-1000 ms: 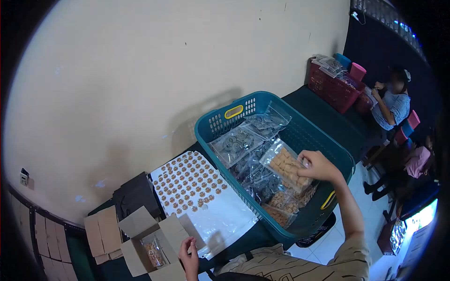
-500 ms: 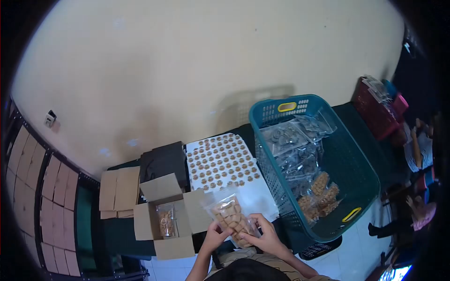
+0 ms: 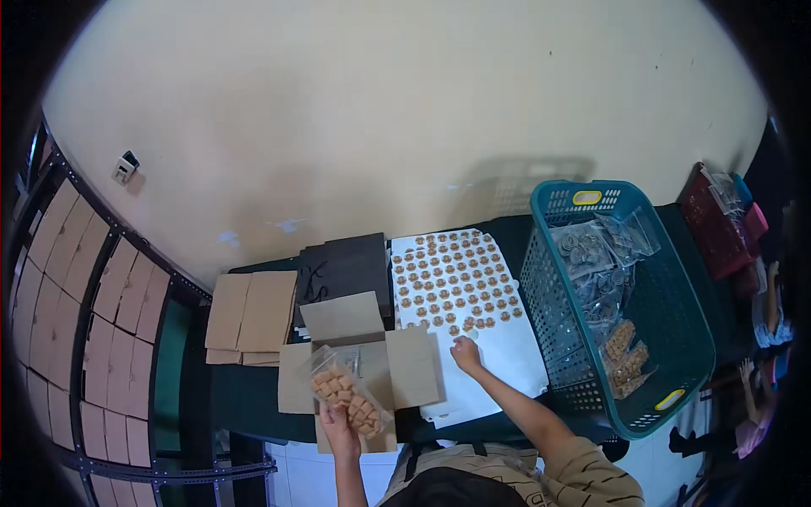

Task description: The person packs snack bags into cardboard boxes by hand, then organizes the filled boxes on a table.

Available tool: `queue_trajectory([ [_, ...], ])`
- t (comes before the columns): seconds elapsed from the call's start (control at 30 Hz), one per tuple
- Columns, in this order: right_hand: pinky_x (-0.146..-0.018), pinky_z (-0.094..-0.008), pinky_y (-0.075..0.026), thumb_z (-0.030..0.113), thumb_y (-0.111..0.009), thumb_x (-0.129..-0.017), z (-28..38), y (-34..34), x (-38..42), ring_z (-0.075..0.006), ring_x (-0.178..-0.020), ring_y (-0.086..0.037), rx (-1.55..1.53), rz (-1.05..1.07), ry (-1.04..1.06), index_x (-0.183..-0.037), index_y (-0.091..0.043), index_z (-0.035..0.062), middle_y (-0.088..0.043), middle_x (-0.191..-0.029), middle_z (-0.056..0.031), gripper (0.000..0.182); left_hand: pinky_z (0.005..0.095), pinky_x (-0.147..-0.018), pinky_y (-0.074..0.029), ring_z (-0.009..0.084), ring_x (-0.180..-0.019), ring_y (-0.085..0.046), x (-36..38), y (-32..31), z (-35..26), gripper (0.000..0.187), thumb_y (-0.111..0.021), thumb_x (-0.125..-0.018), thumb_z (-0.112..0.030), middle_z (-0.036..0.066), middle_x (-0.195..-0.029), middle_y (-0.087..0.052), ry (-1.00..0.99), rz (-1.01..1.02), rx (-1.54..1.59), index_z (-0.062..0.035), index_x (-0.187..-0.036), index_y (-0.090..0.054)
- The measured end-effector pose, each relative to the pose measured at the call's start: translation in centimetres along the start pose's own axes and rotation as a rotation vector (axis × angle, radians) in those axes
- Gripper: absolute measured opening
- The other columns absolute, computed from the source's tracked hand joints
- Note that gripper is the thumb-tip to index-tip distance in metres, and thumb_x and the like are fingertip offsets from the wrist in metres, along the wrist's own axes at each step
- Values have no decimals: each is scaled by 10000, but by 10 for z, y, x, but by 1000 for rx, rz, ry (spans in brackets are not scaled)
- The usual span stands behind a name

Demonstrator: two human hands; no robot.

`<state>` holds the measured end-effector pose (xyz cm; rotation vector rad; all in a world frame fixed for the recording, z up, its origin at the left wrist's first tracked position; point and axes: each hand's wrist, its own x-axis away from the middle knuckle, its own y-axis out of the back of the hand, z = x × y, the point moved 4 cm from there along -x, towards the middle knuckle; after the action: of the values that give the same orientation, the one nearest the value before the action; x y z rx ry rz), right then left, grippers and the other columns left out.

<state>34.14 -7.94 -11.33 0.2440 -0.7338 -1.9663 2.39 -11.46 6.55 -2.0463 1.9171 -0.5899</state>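
Plastic bag (image 3: 349,397), held lower left by the left hand (image 3: 340,431), apparently leaves the right hand (image 3: 465,355) free beside the stickers (image 3: 461,277); what its grip holds is unclear.

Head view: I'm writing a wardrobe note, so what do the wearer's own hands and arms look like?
The left hand and right hand are gloveless, the forearms uncovered, with no wristwear visible. The right sleeve is short and tan with thin dark lines; the left sleeve is out of view.

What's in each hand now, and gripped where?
Left hand: clear bag of tan pieces, held at its lower-left edge in view. Right hand, at the white sheet: can't tell.
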Motion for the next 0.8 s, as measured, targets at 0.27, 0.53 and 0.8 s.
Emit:
queue_trajectory([
  [0.27,-890,-457,-374,124,-406,-820,-35,-43,-52,-393,-1096,-410,276,-266,-27,-971,-512,-52,-415,-1196,-253,255,338,-839,-451,198,-1004,-532,-7,37,-20,390,-433,-917,-270,88,-1148,-501,200,-118,165,-59,-1235,-357],
  [0.53,-743,-462,-397,42,-526,-727,-20,-23,-50,-360,-851,-502,265,-488,130,-775,-519,0,-529,-862,-192,64,326,-854,-446,199,-1030,-518,-32,52,-31,441,-520,-848,-59,99,-1148,-498,283,-9,175,-57,-1251,-339],
  [0.8,-696,-224,-419,133,-557,-824,155,44,42,-102,-746,-519,-882,29,-85,-883,-528,67,-545,-789,-10,93,297,-850,-453,182,-1024,-525,-48,6,-37,473,-550,-830,-19,111,-1141,-506,277,221,-29,-30,-1253,-341],
])
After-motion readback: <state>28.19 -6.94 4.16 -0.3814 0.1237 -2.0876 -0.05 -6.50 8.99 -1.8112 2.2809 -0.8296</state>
